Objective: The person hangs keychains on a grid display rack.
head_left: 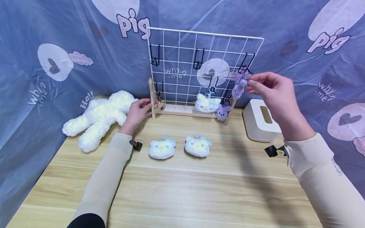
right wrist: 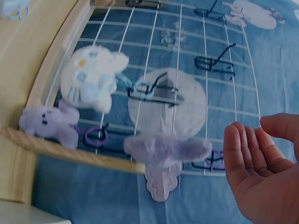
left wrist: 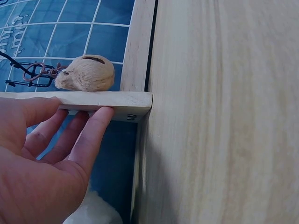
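My left hand (head_left: 138, 111) rests its fingers and thumb against the outer side of the rack's left wooden post (left wrist: 105, 99). Just inside that post, a small tan plush keychain (left wrist: 91, 74) hangs from a black hook. At the rack's right edge my right hand (head_left: 275, 90) is beside a purple bunny keychain (head_left: 239, 88) hung on a hook. In the right wrist view nothing lies between its thumb and fingers. Below hangs a second purple bunny keychain (head_left: 222, 112), and left of it a white cat plush keychain (head_left: 207, 104).
The white wire grid (head_left: 205, 32) carries black hooks, two bare at upper left and middle. Two white cat plush keychains (head_left: 162, 149) lie on the table (head_left: 171, 193). A white fluffy plush (head_left: 102, 117) lies left; a white tissue box (head_left: 256, 123) stands right.
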Demonstrator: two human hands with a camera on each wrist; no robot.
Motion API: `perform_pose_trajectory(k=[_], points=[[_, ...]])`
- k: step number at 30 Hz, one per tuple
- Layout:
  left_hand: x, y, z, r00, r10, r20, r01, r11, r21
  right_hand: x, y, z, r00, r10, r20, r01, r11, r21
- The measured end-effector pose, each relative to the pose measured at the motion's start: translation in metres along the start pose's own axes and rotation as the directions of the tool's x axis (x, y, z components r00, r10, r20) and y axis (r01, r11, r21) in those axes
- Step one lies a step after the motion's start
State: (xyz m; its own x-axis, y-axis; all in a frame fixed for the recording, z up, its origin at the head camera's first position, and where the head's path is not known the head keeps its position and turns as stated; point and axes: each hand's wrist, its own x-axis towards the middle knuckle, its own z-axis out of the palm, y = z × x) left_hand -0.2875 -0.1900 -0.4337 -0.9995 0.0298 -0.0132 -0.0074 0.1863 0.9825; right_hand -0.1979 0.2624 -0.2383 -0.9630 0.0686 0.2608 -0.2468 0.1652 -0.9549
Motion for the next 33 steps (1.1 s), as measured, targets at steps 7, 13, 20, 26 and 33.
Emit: perform_pose_trajectory(k=[7,13,20,26,33], points=[[0.002,-0.002,0.000,1.000,0.016,0.002,-0.016,1.000,-0.005,-0.016,0.010,0.016,1.000,0.004,0.008,-0.003,0.997,-0.083],[0.003,-0.003,0.001,1.000,0.022,-0.006,-0.022,1.000,0.005,-0.027,0.026,0.029,0.997,0.052,0.057,-0.040,0.978,-0.205],[0.002,-0.003,0.000,1.000,0.024,-0.010,-0.024,0.999,0.023,-0.035,0.049,0.041,0.984,0.110,0.138,-0.063,0.950,-0.307],[0.001,-0.001,0.001,1.000,0.023,-0.010,-0.023,1.000,0.015,-0.038,0.067,0.054,0.973,0.154,0.173,-0.093,0.943,-0.321],[-0.001,0.001,0.001,1.000,0.002,-0.005,-0.002,1.000,0.009,-0.043,0.097,0.067,0.950,0.214,0.226,-0.128,0.930,-0.345]])
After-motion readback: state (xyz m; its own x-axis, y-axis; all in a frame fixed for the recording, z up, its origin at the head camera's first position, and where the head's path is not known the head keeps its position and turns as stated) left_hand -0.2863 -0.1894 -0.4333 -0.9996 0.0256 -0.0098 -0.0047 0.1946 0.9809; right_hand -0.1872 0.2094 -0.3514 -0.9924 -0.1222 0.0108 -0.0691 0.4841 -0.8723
